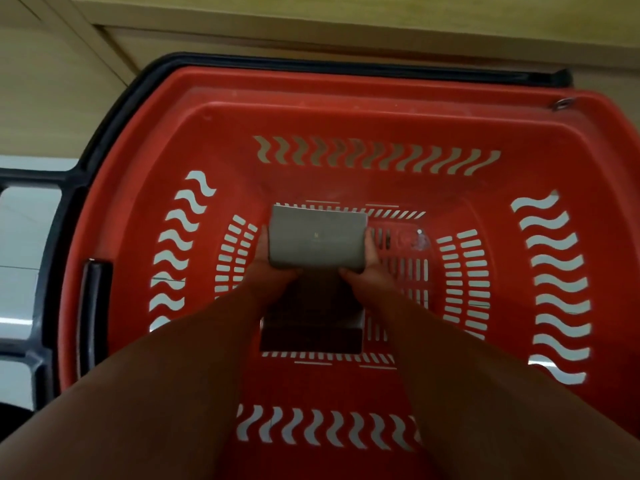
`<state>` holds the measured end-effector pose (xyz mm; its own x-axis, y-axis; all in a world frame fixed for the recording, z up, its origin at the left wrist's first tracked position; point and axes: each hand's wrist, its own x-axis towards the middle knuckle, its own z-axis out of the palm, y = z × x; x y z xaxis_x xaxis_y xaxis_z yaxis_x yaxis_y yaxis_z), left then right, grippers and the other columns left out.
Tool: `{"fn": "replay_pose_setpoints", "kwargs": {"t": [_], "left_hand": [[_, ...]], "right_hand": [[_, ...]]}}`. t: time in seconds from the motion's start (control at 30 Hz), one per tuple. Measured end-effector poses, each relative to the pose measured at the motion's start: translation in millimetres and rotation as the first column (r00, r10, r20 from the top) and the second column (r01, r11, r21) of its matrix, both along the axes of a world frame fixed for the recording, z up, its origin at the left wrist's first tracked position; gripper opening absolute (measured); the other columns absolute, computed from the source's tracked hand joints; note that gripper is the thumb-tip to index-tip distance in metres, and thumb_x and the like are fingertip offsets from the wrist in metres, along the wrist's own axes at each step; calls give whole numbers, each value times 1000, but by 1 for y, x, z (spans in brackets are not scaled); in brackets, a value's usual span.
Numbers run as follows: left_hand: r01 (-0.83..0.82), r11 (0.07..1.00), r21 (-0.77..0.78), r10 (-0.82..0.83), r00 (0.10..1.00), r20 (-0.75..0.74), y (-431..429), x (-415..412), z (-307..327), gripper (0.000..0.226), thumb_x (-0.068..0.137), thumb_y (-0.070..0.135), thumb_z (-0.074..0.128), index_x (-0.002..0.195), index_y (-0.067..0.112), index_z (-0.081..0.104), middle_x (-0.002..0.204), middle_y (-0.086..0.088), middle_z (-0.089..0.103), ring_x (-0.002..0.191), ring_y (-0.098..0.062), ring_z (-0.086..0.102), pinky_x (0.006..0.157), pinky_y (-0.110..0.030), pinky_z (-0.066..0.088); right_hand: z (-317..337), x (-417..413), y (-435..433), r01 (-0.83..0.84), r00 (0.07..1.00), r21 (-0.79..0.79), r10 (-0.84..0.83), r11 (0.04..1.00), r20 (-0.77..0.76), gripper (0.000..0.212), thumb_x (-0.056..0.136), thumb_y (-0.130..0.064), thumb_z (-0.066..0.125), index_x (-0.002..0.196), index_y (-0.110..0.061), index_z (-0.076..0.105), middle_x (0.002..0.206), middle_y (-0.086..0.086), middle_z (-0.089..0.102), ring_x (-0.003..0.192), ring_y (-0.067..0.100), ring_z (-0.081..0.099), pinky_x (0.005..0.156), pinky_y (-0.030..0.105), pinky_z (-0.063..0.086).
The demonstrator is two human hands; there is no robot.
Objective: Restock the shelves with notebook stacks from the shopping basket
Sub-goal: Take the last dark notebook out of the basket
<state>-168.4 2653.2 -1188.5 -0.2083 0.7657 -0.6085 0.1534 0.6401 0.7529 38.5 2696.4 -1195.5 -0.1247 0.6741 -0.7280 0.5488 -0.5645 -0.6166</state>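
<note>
I look straight down into a red shopping basket (346, 109) with wavy slots in its walls. Both my arms reach into it. A grey notebook stack (317, 240) lies near the basket floor, held between my two hands. My left hand (268, 271) grips its left side and my right hand (369, 268) grips its right side, fingers wrapped under the edges. A darker notebook stack (311, 336) rests on the basket floor just below, partly hidden by my wrists.
The basket has a black handle (311, 65) folded along its far rim and a black grip (93, 306) on the left. Beige wooden shelving (242, 22) runs along the top. A pale tiled floor (24, 237) shows at left.
</note>
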Motion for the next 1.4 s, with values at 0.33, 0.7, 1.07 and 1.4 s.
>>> {"fn": "replay_pose_setpoints", "kwargs": {"t": [0.33,0.7,1.07,1.4], "left_hand": [[7,999,-49,-2,995,100,0,1,22,119,83,12,81,163,35,-4,162,1,31,144,-17,38,117,-48,41],[-107,978,-180,148,961,232,10,21,92,99,92,1,68,162,43,12,143,-1,55,127,-28,57,110,-54,47],[-77,987,-144,119,942,313,5,31,279,85,96,4,65,155,50,25,130,5,62,112,-17,64,78,-30,57],[-126,991,-45,133,896,424,-23,68,556,78,93,-2,66,151,45,42,131,-1,72,116,-31,70,99,-53,56]], "right_hand": [[8,4,-4,84,988,-44,-89,996,-128,123,83,-27,86,162,-46,-6,168,9,26,150,30,34,121,42,35],[66,20,19,11,993,-159,-30,987,-117,109,85,-27,84,164,-37,10,150,-7,46,131,17,50,106,30,43],[276,39,9,137,974,-139,-158,981,-161,99,89,-28,80,161,-47,15,132,-12,53,103,8,53,79,26,46],[547,86,-29,225,926,18,-208,974,-316,94,86,-18,84,157,-49,31,124,-15,72,113,13,71,99,40,58]]}}
